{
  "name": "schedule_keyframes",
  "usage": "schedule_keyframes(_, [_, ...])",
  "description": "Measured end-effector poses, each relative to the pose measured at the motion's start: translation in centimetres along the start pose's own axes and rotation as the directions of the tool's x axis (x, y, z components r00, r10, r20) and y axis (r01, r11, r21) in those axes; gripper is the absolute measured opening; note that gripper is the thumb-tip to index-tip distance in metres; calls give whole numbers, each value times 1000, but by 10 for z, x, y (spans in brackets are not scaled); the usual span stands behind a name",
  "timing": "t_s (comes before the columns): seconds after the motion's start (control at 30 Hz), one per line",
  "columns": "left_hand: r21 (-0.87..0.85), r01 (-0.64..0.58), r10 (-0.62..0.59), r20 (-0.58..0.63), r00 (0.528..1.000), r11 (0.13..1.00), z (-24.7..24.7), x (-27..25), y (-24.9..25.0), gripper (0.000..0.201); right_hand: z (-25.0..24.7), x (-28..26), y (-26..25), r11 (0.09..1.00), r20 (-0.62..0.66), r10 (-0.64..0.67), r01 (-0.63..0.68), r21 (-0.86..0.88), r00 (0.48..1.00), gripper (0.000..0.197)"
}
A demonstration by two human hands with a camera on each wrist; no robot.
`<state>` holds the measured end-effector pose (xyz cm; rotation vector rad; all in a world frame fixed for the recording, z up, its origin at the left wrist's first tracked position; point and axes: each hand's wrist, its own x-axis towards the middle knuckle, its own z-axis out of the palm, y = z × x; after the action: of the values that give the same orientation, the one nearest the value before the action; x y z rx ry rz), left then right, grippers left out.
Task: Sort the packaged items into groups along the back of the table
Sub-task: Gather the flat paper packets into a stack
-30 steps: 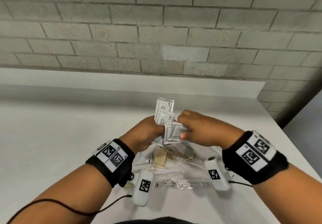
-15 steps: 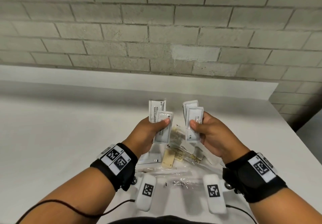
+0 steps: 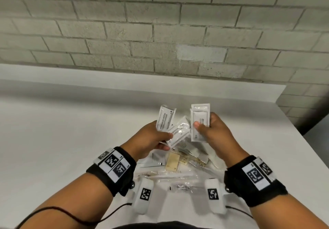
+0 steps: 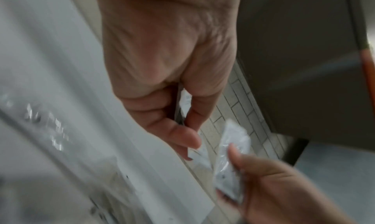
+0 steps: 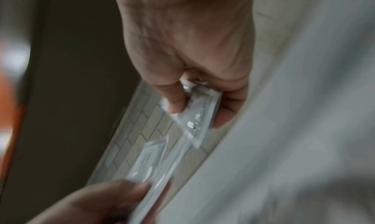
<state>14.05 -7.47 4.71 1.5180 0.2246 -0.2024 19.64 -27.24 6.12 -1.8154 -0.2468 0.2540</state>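
My left hand (image 3: 151,139) pinches two white shampoo sachets (image 3: 164,119) fanned apart, one upright and one (image 3: 179,132) tilted right. My right hand (image 3: 211,132) holds a stack of two white sachets (image 3: 199,120) upright, thumb on the front. Both hands hover above a pile of clear-wrapped items (image 3: 179,164) on the white table (image 3: 53,139). In the left wrist view the left hand (image 4: 176,109) grips a sachet edge (image 4: 185,99). In the right wrist view the right hand (image 5: 194,102) clamps its sachets (image 5: 201,113).
The pile under my hands holds a tan wooden comb (image 3: 172,162), a white packet (image 3: 156,160) and several clear plastic wrappers (image 3: 179,186). A grey brick wall (image 3: 160,32) stands behind the table's raised back ledge (image 3: 124,80). The table's right edge (image 3: 300,134) drops away.
One second ago both hands were joined on one bundle of sachets. They have since parted, each keeping two sachets. The left hand's lower sachet has tilted to the right.
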Motion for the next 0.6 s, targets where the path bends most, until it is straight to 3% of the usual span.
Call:
schedule_keyframes(0.03, [65,2,-1,-9,1000,998,-2,1,1,28,-7,1,-6,983,10,-103,103,-151,995,21])
schedule_keyframes(0.1, [139,2,-4,15,1000,990,-5,2,4,26,-17,2,-22,892,203,-208,271,-362,957,25])
schedule_keyframes(0.17, [134,-19,11,66,998,991,-3,1,8,25,-14,1,-34,733,428,-118,369,-571,896,38])
schedule_keyframes(0.23, [117,-46,33,114,993,992,-1,0,11,25,-4,-1,-32,596,485,-51,417,-687,873,35])
schedule_keyframes(0.37, [88,16,-24,83,996,996,-9,-2,15,29,-2,-8,-24,745,379,23,237,-624,925,35])
schedule_keyframes(0.43, [169,76,-87,64,994,983,-17,-4,16,23,-10,-6,-30,719,404,-31,301,-626,914,18])
schedule_keyframes(0.53, [428,81,-141,109,984,900,-18,-4,20,19,-8,-5,-47,645,510,-134,465,-606,850,16])
schedule_keyframes(0.6, [459,18,-103,160,982,888,-13,-3,29,6,3,0,-51,564,579,-167,559,-607,798,30])
